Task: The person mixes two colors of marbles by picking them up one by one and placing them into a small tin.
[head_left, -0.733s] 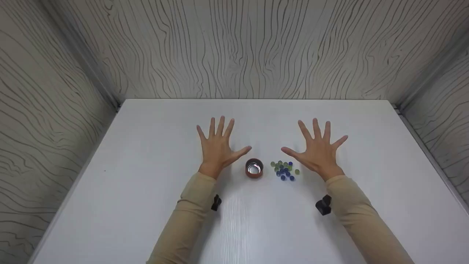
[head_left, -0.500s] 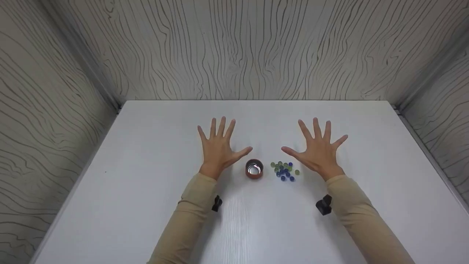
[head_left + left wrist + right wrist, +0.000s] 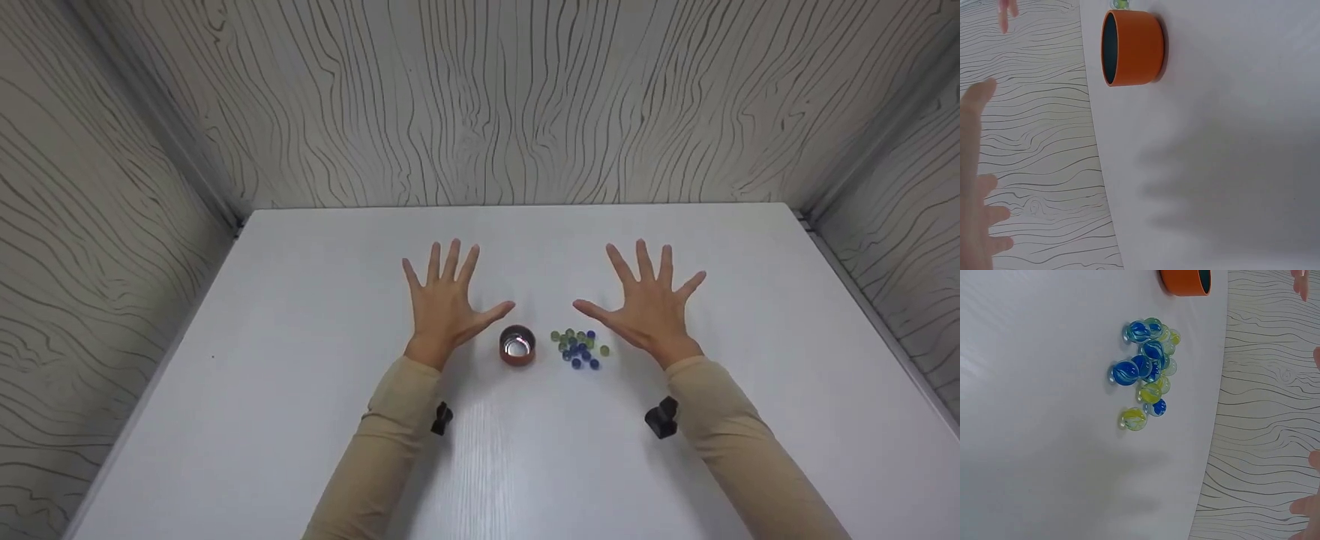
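Between the hands, a small orange cup (image 3: 517, 346) with a dark inside stands upright on the white table. In the left wrist view the same cup (image 3: 1137, 48) shows its smooth orange wall. Just right of it lies a loose cluster of blue and yellow-green glass marbles (image 3: 576, 348); the right wrist view shows these marbles (image 3: 1151, 365) with swirls inside. My left hand (image 3: 442, 309) hovers to the left of the cup, fingers spread and holding nothing. To the right of the marbles, my right hand (image 3: 651, 309) is likewise spread, palm down, touching none of them.
The white table (image 3: 300, 300) runs back to a wood-grain patterned wall (image 3: 480, 105), with similar panels on both sides. A black wrist mount (image 3: 442, 418) sits by the left sleeve and another black mount (image 3: 661, 417) by the right sleeve.
The whole head view shifts slightly. Both hands stay spread in about the same places, and the cup and marbles have not moved on the table.
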Available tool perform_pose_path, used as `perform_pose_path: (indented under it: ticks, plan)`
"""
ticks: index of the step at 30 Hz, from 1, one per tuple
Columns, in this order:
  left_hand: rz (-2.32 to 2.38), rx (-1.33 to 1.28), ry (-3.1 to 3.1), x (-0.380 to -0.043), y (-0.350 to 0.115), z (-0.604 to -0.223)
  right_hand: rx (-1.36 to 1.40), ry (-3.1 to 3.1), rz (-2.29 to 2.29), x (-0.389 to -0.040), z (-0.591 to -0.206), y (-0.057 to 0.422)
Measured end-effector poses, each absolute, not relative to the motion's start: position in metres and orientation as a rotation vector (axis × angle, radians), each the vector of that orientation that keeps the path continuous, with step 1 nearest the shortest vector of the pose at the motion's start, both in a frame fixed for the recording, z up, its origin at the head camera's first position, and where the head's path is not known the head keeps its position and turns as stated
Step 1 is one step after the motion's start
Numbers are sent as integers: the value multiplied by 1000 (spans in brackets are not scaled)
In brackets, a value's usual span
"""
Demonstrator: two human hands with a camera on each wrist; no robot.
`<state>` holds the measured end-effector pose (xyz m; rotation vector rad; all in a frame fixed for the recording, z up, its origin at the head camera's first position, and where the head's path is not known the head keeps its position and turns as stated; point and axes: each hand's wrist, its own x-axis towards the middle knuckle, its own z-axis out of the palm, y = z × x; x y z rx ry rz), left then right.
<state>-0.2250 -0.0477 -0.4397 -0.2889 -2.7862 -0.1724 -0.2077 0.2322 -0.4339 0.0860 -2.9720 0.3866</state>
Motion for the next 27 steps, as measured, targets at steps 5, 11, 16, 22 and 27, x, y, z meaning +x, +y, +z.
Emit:
perform_pose_path:
  ticks: [5, 11, 16, 22, 27]
  plan:
    - [-169, -292, -2806, -222, -45, -439, 88, -2982, 430, -206, -434, 234]
    - [-248, -293, -2827, -216, -43, -439, 122, -2962, 437, -203, -438, 236]
    - [-351, -300, -2837, -211, -43, -444, 133, -2951, 465, -200, -444, 237]
    - [-476, -383, -2852, -207, -45, -455, 141, -2944, 516, -195, -453, 238]
    - [-578, -455, -2817, -205, -46, -465, 148, -2939, 533, -190, -457, 238]
